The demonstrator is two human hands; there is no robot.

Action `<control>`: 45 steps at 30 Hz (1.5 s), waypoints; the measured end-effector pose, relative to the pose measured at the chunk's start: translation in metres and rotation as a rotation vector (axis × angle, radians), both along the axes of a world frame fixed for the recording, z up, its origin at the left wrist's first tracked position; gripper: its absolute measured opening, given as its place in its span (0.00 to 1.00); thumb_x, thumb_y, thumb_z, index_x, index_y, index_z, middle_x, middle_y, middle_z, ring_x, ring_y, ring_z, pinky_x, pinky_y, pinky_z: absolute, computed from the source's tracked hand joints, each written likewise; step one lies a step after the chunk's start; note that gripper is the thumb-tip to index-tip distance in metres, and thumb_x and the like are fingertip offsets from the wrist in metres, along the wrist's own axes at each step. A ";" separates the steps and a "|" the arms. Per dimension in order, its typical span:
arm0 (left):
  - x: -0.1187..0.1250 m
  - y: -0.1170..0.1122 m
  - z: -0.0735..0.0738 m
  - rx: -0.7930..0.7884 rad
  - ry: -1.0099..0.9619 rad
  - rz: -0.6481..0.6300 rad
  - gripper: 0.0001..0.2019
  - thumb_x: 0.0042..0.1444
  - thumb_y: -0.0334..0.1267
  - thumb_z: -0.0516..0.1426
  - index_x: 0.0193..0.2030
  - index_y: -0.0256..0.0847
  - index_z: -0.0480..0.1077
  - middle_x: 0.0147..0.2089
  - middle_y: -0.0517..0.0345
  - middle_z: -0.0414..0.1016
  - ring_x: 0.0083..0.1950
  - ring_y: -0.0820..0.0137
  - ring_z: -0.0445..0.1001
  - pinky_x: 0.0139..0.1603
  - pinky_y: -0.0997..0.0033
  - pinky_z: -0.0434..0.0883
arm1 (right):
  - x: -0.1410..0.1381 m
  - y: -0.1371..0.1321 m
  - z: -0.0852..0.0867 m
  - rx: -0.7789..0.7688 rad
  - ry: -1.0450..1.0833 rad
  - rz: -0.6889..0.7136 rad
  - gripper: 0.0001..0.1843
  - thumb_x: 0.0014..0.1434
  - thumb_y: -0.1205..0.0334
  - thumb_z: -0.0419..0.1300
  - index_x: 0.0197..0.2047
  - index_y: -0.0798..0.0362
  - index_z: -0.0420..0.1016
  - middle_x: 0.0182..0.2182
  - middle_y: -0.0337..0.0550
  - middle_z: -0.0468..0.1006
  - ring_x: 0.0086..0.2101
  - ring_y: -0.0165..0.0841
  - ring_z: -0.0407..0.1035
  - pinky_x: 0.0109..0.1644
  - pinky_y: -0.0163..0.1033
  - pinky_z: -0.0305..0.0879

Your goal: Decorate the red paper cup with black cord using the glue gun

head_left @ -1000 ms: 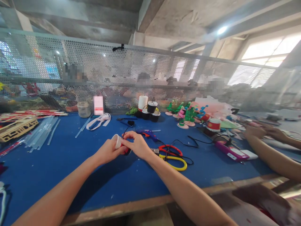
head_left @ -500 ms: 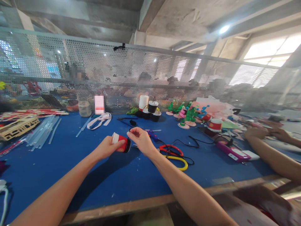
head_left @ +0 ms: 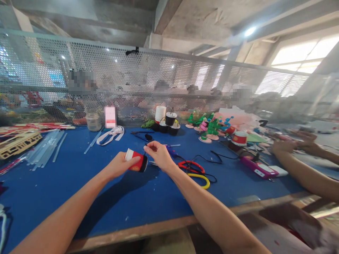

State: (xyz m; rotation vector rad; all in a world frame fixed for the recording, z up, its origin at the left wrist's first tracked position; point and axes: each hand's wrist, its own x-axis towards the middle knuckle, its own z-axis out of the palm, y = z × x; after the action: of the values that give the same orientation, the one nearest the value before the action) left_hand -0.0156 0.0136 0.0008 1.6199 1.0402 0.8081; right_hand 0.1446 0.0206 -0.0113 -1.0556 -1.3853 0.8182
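My left hand (head_left: 118,165) grips a small red paper cup (head_left: 136,161) with a white rim and black end, held on its side above the blue table (head_left: 79,190). My right hand (head_left: 159,153) sits just right of the cup, its thumb and fingers pinched on a thin black wire (head_left: 145,149) at the cup's black end. Just behind my right hand lies a blue glue gun (head_left: 171,151).
Red and yellow handled scissors (head_left: 196,172) and black cables lie right of my hands. Small black buckets and a white cup (head_left: 166,121) stand by the mesh screen. Clear glue sticks (head_left: 46,148) lie at the left. Another person's arms (head_left: 302,165) work at the right, near foam craft pieces (head_left: 212,128).
My left hand turned the cup so its red side shows instead of its open white mouth. My right hand came off the cup and now pinches the wire beside it.
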 end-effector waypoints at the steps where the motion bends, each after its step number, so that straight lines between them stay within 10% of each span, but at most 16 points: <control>1: 0.001 -0.001 0.002 -0.005 -0.007 -0.008 0.17 0.37 0.48 0.60 0.20 0.33 0.67 0.17 0.63 0.65 0.21 0.78 0.59 0.24 0.77 0.59 | 0.000 0.000 0.000 -0.011 0.000 0.004 0.10 0.43 0.56 0.59 0.24 0.53 0.65 0.21 0.36 0.68 0.25 0.28 0.62 0.32 0.36 0.59; 45: 0.000 -0.012 0.010 0.142 0.051 -0.027 0.16 0.38 0.47 0.58 0.18 0.34 0.68 0.16 0.62 0.64 0.20 0.78 0.58 0.20 0.79 0.59 | 0.000 -0.005 0.007 -0.276 0.134 0.119 0.09 0.39 0.60 0.62 0.20 0.55 0.67 0.18 0.32 0.67 0.23 0.25 0.60 0.32 0.35 0.55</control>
State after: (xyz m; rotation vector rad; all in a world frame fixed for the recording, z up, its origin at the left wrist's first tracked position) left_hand -0.0161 0.0021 0.0106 1.7787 1.0136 0.8429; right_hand 0.1448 0.0153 -0.0042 -1.1124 -1.2548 1.1722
